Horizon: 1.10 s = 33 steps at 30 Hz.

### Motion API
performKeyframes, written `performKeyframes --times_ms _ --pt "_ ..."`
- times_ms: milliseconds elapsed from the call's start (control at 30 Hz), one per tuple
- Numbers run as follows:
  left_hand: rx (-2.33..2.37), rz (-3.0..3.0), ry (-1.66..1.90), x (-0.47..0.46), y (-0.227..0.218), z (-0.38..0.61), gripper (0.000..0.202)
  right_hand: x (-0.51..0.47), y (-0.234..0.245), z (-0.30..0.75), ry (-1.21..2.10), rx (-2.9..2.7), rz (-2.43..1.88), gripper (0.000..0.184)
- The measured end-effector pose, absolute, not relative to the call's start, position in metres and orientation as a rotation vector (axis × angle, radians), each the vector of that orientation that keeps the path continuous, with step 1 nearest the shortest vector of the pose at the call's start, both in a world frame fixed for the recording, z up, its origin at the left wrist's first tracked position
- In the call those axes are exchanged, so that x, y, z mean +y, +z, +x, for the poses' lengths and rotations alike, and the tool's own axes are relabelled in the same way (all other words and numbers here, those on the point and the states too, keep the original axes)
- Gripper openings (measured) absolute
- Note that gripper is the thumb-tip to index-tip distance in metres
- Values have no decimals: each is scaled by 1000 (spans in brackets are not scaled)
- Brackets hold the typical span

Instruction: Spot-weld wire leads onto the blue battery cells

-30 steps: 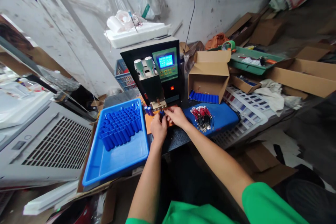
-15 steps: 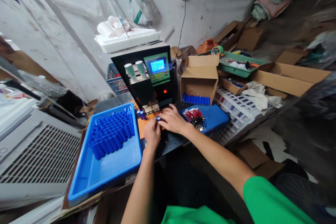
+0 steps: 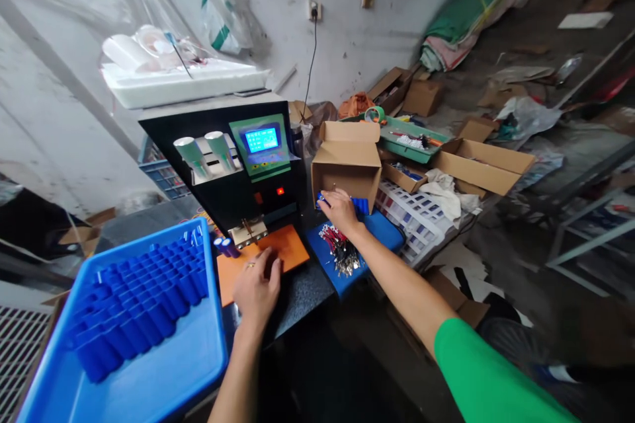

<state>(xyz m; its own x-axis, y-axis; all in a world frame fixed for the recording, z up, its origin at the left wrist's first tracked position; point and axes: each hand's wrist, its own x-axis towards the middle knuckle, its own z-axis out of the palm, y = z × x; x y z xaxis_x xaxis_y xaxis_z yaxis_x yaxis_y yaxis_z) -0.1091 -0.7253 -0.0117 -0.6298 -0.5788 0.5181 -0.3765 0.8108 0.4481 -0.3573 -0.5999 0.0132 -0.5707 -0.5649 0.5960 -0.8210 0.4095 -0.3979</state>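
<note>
My left hand (image 3: 258,284) lies flat on the orange mat (image 3: 290,246) in front of the black spot welder (image 3: 233,172), fingers loosely together and holding nothing. My right hand (image 3: 340,208) reaches to the right, to the row of blue cells (image 3: 362,205) at the foot of the open cardboard box (image 3: 347,162). Its fingers are closed on a blue cell (image 3: 321,197). Two blue cells (image 3: 226,246) stand by the welder's electrodes (image 3: 251,231). A bundle of red wires with metal tabs (image 3: 340,252) lies on the blue pad (image 3: 384,228), under my right wrist.
A blue tray (image 3: 163,370) with several blue cells (image 3: 139,297) sits at the left front. Right of the box are a white gridded tray (image 3: 414,211), a green tray (image 3: 407,145) and open cartons (image 3: 481,162). A foam slab (image 3: 183,82) tops the welder.
My right hand left the welder and carried a blue cell right to the row by the box. My left hand let go and settled on the mat. The view swung right.
</note>
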Motion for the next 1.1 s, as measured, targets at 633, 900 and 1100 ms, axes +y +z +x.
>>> performKeyframes --times_ms 633,900,1100 --pt "-2308 660 -340 -727 -17 -111 35 -596 -24 -414 1004 -2378 1137 26" --pt "-2329 682 -305 -725 -12 -113 34 -542 -18 -396 1276 -2652 941 19" --pt "-2344 664 -327 -726 -9 -112 36 -538 -17 -380 1223 -2784 1040 15"
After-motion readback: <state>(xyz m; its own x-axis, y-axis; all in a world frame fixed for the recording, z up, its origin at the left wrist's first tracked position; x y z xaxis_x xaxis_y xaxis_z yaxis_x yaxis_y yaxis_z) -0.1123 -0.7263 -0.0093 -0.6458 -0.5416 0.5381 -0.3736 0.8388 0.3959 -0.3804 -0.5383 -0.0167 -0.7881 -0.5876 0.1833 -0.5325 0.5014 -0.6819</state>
